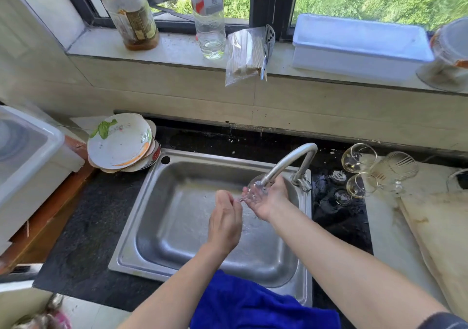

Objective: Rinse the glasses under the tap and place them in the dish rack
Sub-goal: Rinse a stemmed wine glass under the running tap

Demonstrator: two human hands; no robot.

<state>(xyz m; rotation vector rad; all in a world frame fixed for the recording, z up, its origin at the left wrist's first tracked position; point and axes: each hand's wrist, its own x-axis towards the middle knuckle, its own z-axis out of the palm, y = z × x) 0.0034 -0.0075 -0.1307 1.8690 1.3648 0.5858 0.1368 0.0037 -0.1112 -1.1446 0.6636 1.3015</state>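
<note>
A clear stemmed glass (pixel 255 186) lies tilted under the spout of the steel tap (pixel 291 160), over the sink (pixel 141 202). My right hand (pixel 269 201) is palm up and cups the glass's bowl from the right. My left hand (pixel 225 217) pinches the stem end with its fingertips. Whether water is running is hard to tell. Three more clear glasses lie on their sides on the counter to the right of the tap: one at the back (pixel 358 158), one in front (pixel 361 185), and a ribbed one (pixel 398 169).
Stacked dirty plates (pixel 119 144) lean at the sink's back left corner. A white plastic bin (pixel 27 151) stands on the left. A blue cloth (pixel 253 303) hangs over the sink's front edge. A wooden board (pixel 440 232) lies at the right. Bottles and a white box line the windowsill.
</note>
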